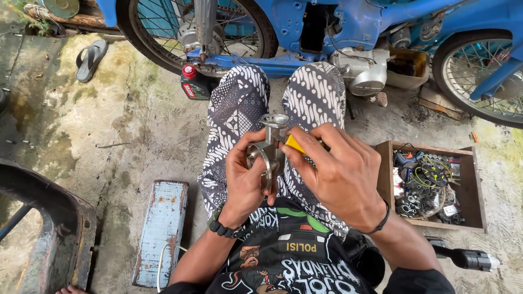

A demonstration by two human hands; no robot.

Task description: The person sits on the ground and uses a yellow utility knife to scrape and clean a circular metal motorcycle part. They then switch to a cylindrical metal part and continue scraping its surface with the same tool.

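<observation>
Metal part [267, 155] clamped in left hand [245, 182] over the lap, steadying it. Right hand [338, 174] grasps yellow-handled tool [294, 143] against it; parts box [430, 185] sits close beside.

Blue motorbike frame [348, 24] up top, open wooden box of wires and parts [430, 185] right, grey rubber sandal [90, 59] lying far left.
</observation>
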